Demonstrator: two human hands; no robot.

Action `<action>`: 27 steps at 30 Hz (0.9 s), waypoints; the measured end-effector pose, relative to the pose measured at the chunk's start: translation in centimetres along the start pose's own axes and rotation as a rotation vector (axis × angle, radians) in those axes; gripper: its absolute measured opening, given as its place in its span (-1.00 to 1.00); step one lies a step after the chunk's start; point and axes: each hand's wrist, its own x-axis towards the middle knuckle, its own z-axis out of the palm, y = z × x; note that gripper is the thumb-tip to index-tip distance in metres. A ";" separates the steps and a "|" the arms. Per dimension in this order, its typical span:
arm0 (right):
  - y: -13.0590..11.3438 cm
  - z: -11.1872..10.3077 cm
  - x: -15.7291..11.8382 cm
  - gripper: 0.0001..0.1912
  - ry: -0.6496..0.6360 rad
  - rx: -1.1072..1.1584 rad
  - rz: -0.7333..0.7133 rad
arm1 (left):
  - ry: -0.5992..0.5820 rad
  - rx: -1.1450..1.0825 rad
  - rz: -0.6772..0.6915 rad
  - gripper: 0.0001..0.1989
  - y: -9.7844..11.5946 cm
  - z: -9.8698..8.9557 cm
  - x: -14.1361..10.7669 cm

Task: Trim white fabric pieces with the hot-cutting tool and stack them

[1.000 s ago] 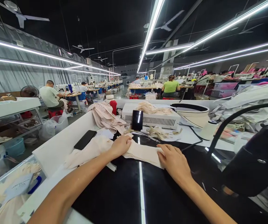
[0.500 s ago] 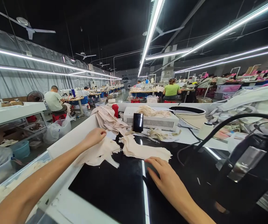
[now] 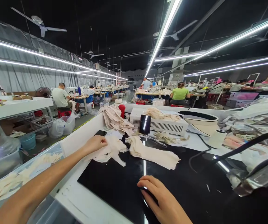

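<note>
My left hand [image 3: 96, 144] is closed in a pinch at the left side of a loose pile of cream fabric pieces [image 3: 111, 149]. What its fingertips hold, if anything, is hidden. My right hand [image 3: 158, 197] rests low over the glossy black board [image 3: 115, 189], fingers bent and thumb apart, with no item visible in it. Beyond it, apart from the fingers, lies a neat stack of cream cut fabric [image 3: 153, 152]. A dark phone-like object [image 3: 100, 133] lies behind my left hand.
Behind the stacks stand a vented white box [image 3: 159, 124], a dark upright object [image 3: 145, 124] and a red bottle [image 3: 122, 110]. Rightward are a thread cone [image 3: 218, 139], a glass jar [image 3: 244, 132] and black cables. A fabric-filled bin [image 3: 26, 174] is at left. Other people sit farther off.
The view has turned slightly left, so everything sits further right. My right hand has drawn back toward me, away from the fabric stack. My left hand stays at the loose pile, still closed.
</note>
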 end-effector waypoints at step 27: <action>-4.8 -1.1 0.8 -0.17 -0.045 0.973 0.539 | -0.565 -0.897 0.219 -0.44 10.9 2.1 -6.8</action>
